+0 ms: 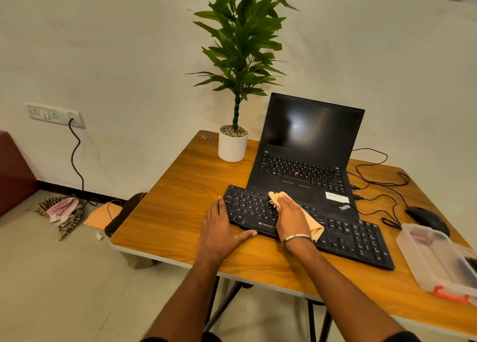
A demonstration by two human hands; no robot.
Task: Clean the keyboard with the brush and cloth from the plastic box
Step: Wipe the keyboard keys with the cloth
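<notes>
Head view: I see right hand fingers flat, pressing beige cloth onto Zebronics keyboard; left hand fingers together bracing its end.

A single head-worn wide-angle view looks forward and steeply down from above the near edge of the table, close over it, facing the wall behind the table.

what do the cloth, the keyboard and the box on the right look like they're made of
Cloth: soft beige woven fabric, going by its limp folds under the right hand.
Keyboard: matte black plastic, with moulded keys and white legends.
Plastic box: translucent, cloudy plastic; its contents show through dimly, and the clips look orange.
</notes>
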